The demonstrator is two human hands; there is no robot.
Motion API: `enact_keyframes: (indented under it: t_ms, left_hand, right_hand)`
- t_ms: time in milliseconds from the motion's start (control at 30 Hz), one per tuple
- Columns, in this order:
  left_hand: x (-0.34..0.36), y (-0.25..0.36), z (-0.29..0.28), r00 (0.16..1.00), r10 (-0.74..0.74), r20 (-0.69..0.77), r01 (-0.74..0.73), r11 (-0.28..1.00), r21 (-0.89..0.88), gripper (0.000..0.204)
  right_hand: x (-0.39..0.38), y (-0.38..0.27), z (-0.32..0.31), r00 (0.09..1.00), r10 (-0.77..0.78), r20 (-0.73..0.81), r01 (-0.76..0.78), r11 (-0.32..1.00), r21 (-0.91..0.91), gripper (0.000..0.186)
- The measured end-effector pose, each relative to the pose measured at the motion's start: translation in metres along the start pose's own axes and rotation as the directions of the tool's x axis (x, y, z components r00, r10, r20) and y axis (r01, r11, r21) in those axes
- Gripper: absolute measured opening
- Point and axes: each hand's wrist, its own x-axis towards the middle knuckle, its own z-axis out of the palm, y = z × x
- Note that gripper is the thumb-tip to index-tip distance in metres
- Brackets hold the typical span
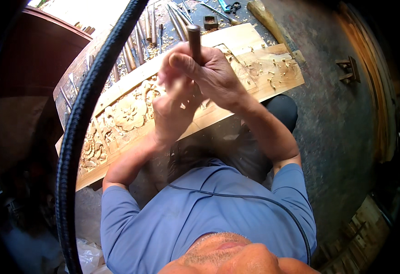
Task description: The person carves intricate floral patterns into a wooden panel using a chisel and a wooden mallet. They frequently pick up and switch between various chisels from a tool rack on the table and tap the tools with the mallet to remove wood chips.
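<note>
My right hand (220,77) is closed around the brown handle of a carving chisel (194,39), its round butt sticking up above my fist. The chisel's blade is hidden behind my hands. Against the right hand and a little lower is my left hand (176,107), its fingers smeared by motion, so I cannot see how they lie. Both hands are over a long pale wooden panel (204,118). On its left part a carved flower (129,112) and leafy relief stand out; the right end is flat, with curled shavings on it.
Several chisels (179,23) with wooden handles lie along the bench's far side among shavings. Beyond the panel are a small dark box (210,22), a wooden mallet (268,20) and scissors (233,7). A small wooden stool (347,70) stands right. A black braided cable (90,91) crosses the left view.
</note>
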Motion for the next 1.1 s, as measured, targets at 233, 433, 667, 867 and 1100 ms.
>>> enact_keyframes:
  t_ms: [233,433,667,867,1100]
  left_hand:
    - [-0.004,-0.034,0.011,0.985,-0.127,-0.113,0.071,0.911,-0.406,0.035]
    - [-0.022,-0.034,0.007,0.991,-0.122,0.053,0.132,0.866,-0.483,0.033]
    - [-0.026,-0.028,0.008,0.997,0.012,0.078,0.011,0.956,-0.293,0.023]
    - [-0.024,-0.025,0.009,0.992,0.073,0.099,-0.05,0.976,-0.212,0.026]
    - [-0.026,-0.03,0.013,0.991,0.131,0.036,-0.116,0.957,-0.267,0.029]
  right_hand:
    - [0.04,-0.035,-0.221,0.666,-0.594,-0.45,-0.4,0.225,-0.889,0.051]
    - [0.004,0.006,-0.291,0.615,-0.501,-0.609,-0.76,-0.171,-0.626,0.066]
    - [0.011,0.006,-0.304,0.671,-0.231,-0.705,-0.734,-0.346,-0.585,0.047]
    - [0.015,0.018,-0.337,0.727,-0.314,-0.611,-0.686,-0.364,-0.63,0.042]
    - [0.026,-0.042,-0.281,0.613,-0.22,-0.759,-0.352,0.784,-0.511,0.042]
